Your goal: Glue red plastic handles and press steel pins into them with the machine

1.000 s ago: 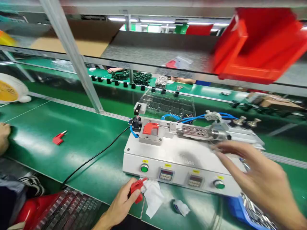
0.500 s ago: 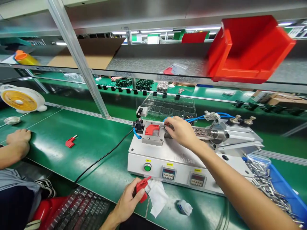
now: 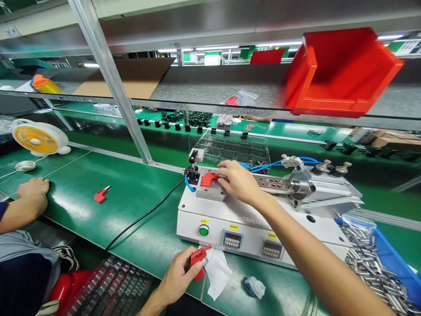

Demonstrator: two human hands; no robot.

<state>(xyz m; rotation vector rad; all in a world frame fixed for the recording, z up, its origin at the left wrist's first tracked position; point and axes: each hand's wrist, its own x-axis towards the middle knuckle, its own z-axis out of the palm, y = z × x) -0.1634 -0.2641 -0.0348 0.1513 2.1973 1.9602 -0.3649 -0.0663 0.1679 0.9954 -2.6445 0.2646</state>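
My left hand [image 3: 179,274] is closed around a red plastic part [image 3: 197,262] with a narrow stem, above the front edge of the green bench. Another red part [image 3: 208,178] lies in the metal holder [image 3: 210,193] on top of a white bench machine [image 3: 197,210]. Over that holder, my right hand [image 3: 238,180] has thumb and fingers around the right end of this second part. The metal pin there is hidden behind my fingers. A third red part [image 3: 100,195] with a metal pin lies on the bench to the left.
A white cloth [image 3: 217,274] and a small bottle [image 3: 255,287] lie before the machine. At right is a blue bin [image 3: 391,259] of metal pins [image 3: 368,259]. A red bin [image 3: 345,74] sits on the shelf overhead. Another person's hand [image 3: 34,191] rests at left, near a fan [image 3: 36,138].
My right hand has moved slightly left, and its fingers now cover the pin and the end of the red part. My left hand keeps its hold. The view has shifted a little.
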